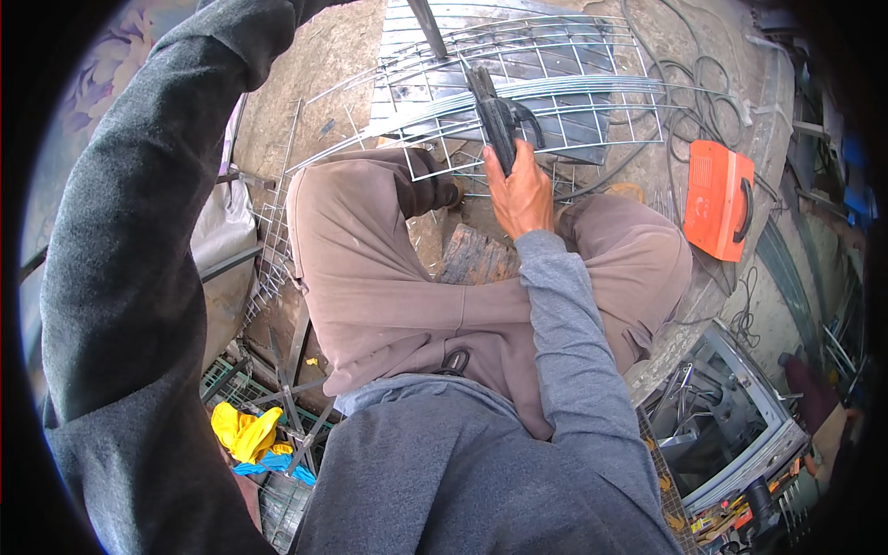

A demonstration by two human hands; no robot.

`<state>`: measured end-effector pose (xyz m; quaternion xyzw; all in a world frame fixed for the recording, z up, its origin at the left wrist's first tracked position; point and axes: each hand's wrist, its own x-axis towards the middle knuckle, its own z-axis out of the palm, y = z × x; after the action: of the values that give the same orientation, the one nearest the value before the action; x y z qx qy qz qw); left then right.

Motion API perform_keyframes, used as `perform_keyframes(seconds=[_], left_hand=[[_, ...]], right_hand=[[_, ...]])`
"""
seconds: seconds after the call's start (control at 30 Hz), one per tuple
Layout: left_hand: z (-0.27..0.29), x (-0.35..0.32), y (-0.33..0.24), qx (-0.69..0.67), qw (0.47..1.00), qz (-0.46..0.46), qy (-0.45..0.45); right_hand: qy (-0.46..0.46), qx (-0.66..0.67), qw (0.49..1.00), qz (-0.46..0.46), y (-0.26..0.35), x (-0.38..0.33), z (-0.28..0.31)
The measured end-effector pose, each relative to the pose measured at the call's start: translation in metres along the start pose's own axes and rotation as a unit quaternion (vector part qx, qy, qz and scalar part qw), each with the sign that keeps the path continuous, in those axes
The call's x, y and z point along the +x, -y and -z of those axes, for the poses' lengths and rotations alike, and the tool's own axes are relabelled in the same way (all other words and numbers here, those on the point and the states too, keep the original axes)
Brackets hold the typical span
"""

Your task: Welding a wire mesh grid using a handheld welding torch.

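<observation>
My right hand point(520, 190) is wrapped round the handle of a black welding electrode holder point(499, 116), its lever on the right side and its jaws pointing away from me. The holder is over a curved wire mesh panel point(573, 88) made of thin metal rods, several of them bundled across its middle. Raised along the left side, my left arm point(120, 222) runs out through the upper edge, so the left hand is out of view. A dark grey bar point(427, 28) comes down from the upper edge to the mesh; what holds it is hidden.
An orange welding machine point(719, 201) with a black handle stands at the right, near coiled cables point(708, 88). A wooden block point(476, 257) lies between my legs. Yellow cloth point(245, 432) lies on a metal frame at lower left. A grey open case point(740, 416) with tools stands at lower right.
</observation>
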<state>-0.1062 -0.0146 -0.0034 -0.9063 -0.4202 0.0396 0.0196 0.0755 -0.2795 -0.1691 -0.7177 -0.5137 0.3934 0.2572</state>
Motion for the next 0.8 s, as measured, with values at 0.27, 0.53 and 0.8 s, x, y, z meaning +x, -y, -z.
perform_keyframes(seconds=[0.27,0.53,0.8], left_hand=[[-0.007,0.003,0.023,0.180,0.960,-0.214,-0.031],[-0.011,0.000,0.025,0.158,0.960,-0.224,-0.059],[0.001,0.002,0.009,0.068,0.994,-0.078,0.024]], right_hand=[[-0.013,-0.032,0.999,0.024,-0.001,0.000,-0.003],[-0.060,-0.003,0.995,0.077,0.002,-0.002,-0.002],[-0.054,-0.003,0.998,0.035,-0.004,0.001,-0.005]])
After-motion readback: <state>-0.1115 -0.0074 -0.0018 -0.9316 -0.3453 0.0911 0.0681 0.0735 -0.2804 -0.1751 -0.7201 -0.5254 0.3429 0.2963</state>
